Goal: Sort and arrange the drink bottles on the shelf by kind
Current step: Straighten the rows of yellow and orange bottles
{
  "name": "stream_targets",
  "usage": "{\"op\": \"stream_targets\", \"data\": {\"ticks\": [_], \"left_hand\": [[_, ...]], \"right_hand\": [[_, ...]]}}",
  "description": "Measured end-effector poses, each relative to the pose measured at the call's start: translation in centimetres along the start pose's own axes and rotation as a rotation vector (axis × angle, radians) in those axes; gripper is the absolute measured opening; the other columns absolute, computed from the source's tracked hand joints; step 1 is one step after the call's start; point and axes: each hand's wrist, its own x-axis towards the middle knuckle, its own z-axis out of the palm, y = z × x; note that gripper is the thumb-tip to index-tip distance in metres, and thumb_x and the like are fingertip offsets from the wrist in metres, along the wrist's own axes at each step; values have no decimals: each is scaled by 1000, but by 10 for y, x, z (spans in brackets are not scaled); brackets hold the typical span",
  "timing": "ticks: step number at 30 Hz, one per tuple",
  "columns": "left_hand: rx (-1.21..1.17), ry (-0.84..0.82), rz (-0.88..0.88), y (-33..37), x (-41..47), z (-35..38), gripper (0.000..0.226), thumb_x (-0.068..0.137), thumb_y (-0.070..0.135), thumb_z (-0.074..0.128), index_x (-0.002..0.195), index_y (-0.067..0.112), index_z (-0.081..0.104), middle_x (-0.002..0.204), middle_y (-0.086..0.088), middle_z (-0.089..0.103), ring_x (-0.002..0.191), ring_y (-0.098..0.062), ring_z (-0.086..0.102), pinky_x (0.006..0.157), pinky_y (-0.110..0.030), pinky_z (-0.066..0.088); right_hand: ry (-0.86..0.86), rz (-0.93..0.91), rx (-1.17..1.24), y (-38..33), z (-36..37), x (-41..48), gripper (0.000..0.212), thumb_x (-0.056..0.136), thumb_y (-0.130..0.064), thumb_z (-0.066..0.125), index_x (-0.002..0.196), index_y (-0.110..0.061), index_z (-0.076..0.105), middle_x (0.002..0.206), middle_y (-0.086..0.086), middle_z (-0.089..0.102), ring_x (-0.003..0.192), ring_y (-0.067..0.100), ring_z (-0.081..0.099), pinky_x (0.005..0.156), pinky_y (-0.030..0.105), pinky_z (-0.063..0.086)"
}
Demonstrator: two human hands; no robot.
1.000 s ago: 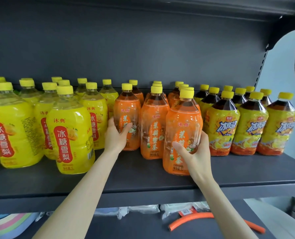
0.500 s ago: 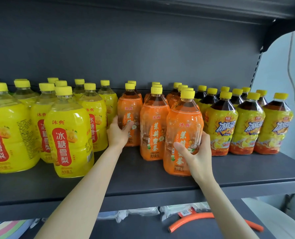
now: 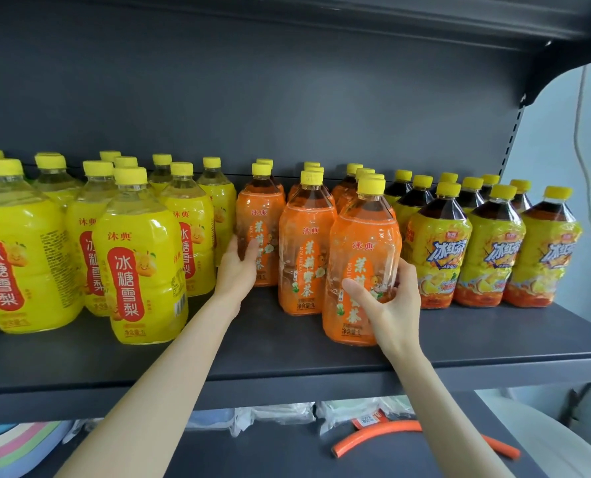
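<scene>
On the dark shelf [image 3: 287,350] stand three groups of yellow-capped bottles. Yellow pear-drink bottles [image 3: 139,270] fill the left. Orange jasmine-tea bottles stand in the middle. Dark iced-tea bottles [image 3: 439,250] with yellow labels stand on the right. My left hand [image 3: 235,270] grips the lower part of the leftmost orange bottle [image 3: 261,208], which stands a row back. My right hand [image 3: 387,305] grips the frontmost orange bottle [image 3: 363,243] near the shelf's front, thumb across its label. Another orange bottle [image 3: 304,243] stands between them.
The shelf's back panel and an upper shelf close in above the caps. Below, a lower shelf holds an orange hose piece [image 3: 390,429], plastic-wrapped packs [image 3: 280,414] and pastel bowls [image 3: 14,446]. A pale wall with a cable lies to the right.
The left orange bottle has slid back and slightly right under my left hand. My right hand stays on the front orange bottle, which has barely shifted.
</scene>
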Motion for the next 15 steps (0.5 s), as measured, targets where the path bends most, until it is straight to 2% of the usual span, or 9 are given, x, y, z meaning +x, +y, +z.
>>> {"op": "stream_targets", "data": {"ticks": [2,3,5,7,9,11,14,15], "left_hand": [[6,92,58,4,-17,-2,48,98,44,42,140,22,39,140,0,48,130,-21,43,100,-33,39],[-33,124,107,5,-26,-4,38,97,43,42,131,26,46,129,6,53,125,-17,46,94,-24,39],[-128,104,175,9,-45,-7,21,96,45,43,113,35,49,109,22,54,114,-7,50,84,-13,36],[-215,-1,228,15,-63,-9,28,93,53,41,114,36,50,108,26,54,108,3,52,86,-13,37],[-266,-103,285,23,-78,-11,42,90,61,40,120,33,50,112,24,57,106,10,54,85,-11,42],[-315,-181,308,28,-86,-14,44,84,63,46,120,37,47,112,23,59,104,10,56,77,-6,46],[-310,-192,309,30,-89,-20,55,73,60,64,119,43,41,114,20,58,102,7,59,72,-8,48],[-304,-163,317,28,-88,-22,60,74,55,70,123,42,38,117,18,57,102,6,59,73,-9,49]], "right_hand": [[9,-10,-9,-1,-1,-1,87,51,-66,74,123,-26,46,119,-3,57,109,13,59,91,42,54],[5,-22,-14,-1,0,-3,88,51,-66,74,123,-27,46,118,-6,57,108,10,59,89,37,55],[-16,-53,-7,-4,3,-6,87,50,-68,74,123,-35,40,115,-18,56,105,-2,58,82,18,53],[-50,-65,-5,-8,10,-10,87,49,-69,75,122,-41,35,112,-26,55,103,-12,56,76,9,49],[-95,-74,-19,-14,19,-15,83,49,-71,75,117,-49,34,109,-30,54,102,-14,55,76,7,48],[-161,-98,-17,-19,33,-20,79,52,-72,76,116,-52,34,109,-31,55,101,-11,57,81,11,50],[-281,-135,-36,-27,55,-26,83,62,-65,76,128,-29,40,118,-14,56,109,2,55,93,32,51],[-305,-175,-81,-30,60,-26,80,67,-64,73,130,-24,42,121,-10,53,113,6,50,97,34,48]]}}
